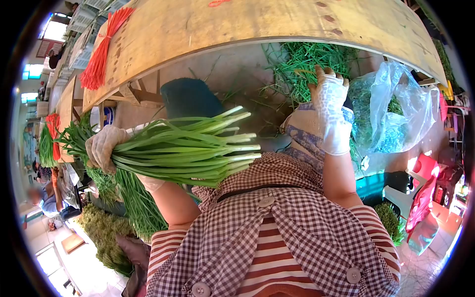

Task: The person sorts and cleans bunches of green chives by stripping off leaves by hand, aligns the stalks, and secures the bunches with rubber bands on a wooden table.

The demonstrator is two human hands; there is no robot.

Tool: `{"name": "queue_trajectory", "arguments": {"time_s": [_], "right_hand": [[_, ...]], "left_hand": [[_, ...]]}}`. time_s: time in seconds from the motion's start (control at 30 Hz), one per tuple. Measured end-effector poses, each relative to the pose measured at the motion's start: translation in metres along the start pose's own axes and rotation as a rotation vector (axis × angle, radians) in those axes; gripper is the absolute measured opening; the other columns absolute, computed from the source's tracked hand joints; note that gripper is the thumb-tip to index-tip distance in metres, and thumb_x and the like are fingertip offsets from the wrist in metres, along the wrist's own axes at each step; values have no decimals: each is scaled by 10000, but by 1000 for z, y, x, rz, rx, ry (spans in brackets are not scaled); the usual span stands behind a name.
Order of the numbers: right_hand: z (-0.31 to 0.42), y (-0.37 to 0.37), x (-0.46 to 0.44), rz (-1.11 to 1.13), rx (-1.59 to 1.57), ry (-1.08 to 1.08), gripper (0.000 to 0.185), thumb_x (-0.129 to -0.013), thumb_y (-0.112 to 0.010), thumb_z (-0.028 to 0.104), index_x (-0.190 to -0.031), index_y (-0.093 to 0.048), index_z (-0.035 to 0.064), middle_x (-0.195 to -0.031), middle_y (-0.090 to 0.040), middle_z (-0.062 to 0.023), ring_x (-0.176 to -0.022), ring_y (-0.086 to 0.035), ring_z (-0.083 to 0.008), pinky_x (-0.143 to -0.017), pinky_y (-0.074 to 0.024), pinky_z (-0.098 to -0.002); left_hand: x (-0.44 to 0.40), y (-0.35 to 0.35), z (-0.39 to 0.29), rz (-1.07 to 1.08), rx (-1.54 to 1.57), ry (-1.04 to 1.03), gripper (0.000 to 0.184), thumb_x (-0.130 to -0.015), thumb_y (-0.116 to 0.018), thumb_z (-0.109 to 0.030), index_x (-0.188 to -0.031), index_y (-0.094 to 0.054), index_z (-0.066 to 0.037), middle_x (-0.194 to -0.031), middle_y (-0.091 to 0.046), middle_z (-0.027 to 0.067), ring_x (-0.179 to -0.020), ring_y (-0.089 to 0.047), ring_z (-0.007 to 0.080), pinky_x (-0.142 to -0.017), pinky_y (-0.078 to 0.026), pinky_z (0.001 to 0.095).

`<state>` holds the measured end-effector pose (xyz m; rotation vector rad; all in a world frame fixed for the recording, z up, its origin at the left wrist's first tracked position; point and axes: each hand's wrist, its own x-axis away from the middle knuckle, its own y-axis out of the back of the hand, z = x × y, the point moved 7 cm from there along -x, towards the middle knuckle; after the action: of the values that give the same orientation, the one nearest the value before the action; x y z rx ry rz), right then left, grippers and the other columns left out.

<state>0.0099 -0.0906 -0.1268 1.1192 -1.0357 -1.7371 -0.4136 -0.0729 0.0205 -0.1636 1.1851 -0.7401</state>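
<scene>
My left hand, in a pale glove, is wrapped around a bunch of garlic chives. The white stem ends point to the right and the leaf tips stick out behind the hand. My right hand, in a white patterned glove with bare fingertips, has its fingers apart and holds nothing. It is raised over my knee, close to a heap of loose green leaves on the floor. Whether its fingertips touch any leaf I cannot tell.
A wooden table spans the front, with red ties at its left end. A clear plastic bag of green scraps stands right. More chives lie at my left. Another person sits at far left.
</scene>
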Motion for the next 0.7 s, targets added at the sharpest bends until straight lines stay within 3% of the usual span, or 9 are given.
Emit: {"name": "queue_trajectory", "arguments": {"time_s": [0.03,0.1,0.17,0.23,0.37,0.47,0.57,0.7], "right_hand": [[8,6,2,-127,1,84,199,-849,-684,168,-1044,-719,151,-976,-716,-92,-896,-672,-222,-812,-510,-335],[51,12,15,209,-1018,-31,174,-823,-702,207,-976,-734,130,-919,-712,-82,-856,-668,-231,-805,-500,-353],[98,32,30,328,-1255,224,183,-804,-709,249,-902,-737,97,-876,-702,-89,-803,-652,-253,-789,-489,-363],[128,62,32,226,-902,618,221,-778,-729,269,-893,-734,81,-857,-691,-92,-781,-641,-268,-791,-492,-378],[136,42,50,272,-892,643,240,-758,-744,267,-921,-740,91,-844,-691,-78,-846,-621,-266,-804,-482,-384],[135,33,54,500,-975,425,218,-783,-709,171,-962,-718,47,-926,-679,-107,-895,-618,-287,-898,-445,-377],[134,43,51,306,-963,491,239,-772,-747,240,-954,-745,86,-884,-696,-112,-837,-631,-260,-794,-493,-359],[134,20,62,868,-1227,85,234,-800,-745,232,-934,-744,41,-858,-698,-123,-810,-654,-207,-763,-509,-319]], "left_hand": [[-1,2,1,6,-6,-3,180,-809,-618,-6,-639,-562,-24,-492,-573,114,-397,-550,176,-461,-545,305],[-1,5,4,11,-16,-9,191,-824,-592,-1,-637,-559,-20,-488,-569,115,-396,-550,178,-462,-549,308],[-1,7,6,-2,-34,-7,198,-834,-573,3,-637,-557,-15,-485,-564,116,-396,-550,180,-463,-552,310],[-1,7,8,-20,-71,-1,201,-841,-558,6,-641,-558,-10,-482,-558,117,-395,-549,182,-463,-555,310],[-2,5,10,44,-19,46,199,-843,-561,3,-644,-554,-17,-484,-558,109,-395,-548,174,-462,-553,301],[3,5,10,31,-78,15,206,-839,-581,-13,-637,-546,-34,-486,-564,92,-393,-544,156,-458,-547,292],[7,7,9,-19,-107,7,226,-836,-608,-34,-623,-534,-56,-474,-561,73,-390,-540,137,-450,-532,272],[10,13,4,-51,-155,68,252,-849,-618,-78,-619,-517,-77,-469,-566,57,-386,-540,117,-474,-524,241]]}}
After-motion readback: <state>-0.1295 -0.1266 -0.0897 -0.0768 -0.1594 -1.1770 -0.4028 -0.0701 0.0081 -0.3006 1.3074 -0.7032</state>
